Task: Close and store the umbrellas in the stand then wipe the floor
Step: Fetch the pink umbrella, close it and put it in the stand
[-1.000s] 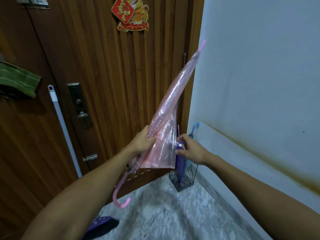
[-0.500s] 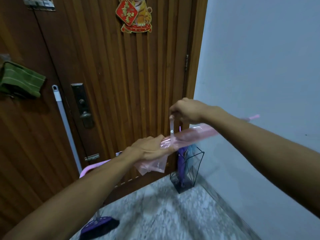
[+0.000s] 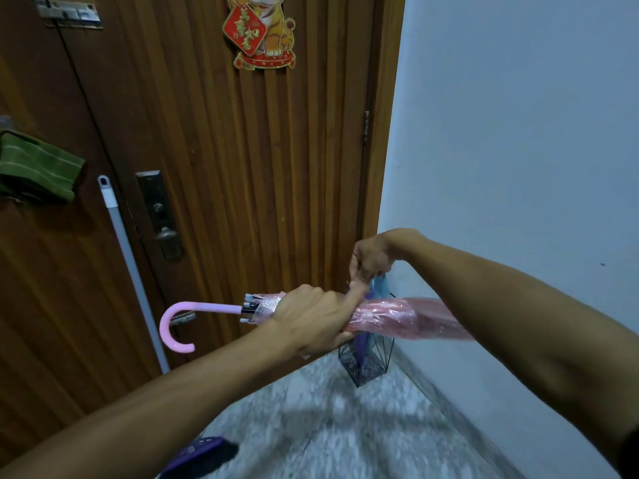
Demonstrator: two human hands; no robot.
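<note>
I hold a folded pink see-through umbrella point(image 3: 397, 316) level in front of me, its curved pink handle point(image 3: 176, 323) pointing left and its tip hidden behind my right forearm. My left hand point(image 3: 311, 321) is clenched around the rolled canopy near the handle end. My right hand point(image 3: 371, 259) hovers just above, pinching the thin closure strap of the umbrella. Behind and below stands a black wire umbrella stand point(image 3: 366, 361) in the corner, holding a purple umbrella and a blue one.
A brown wooden door point(image 3: 242, 167) fills the left, with a lock plate point(image 3: 160, 216). A white mop pole point(image 3: 128, 267) leans on it, beside a green cloth point(image 3: 34, 167). A purple umbrella point(image 3: 204, 456) lies on the speckled floor point(image 3: 345, 426). The pale wall point(image 3: 518, 133) stands right.
The umbrella swung down from a steep upward tilt to level, its handle now pointing left. My right hand rose with the strap, then dropped back close to the canopy.
</note>
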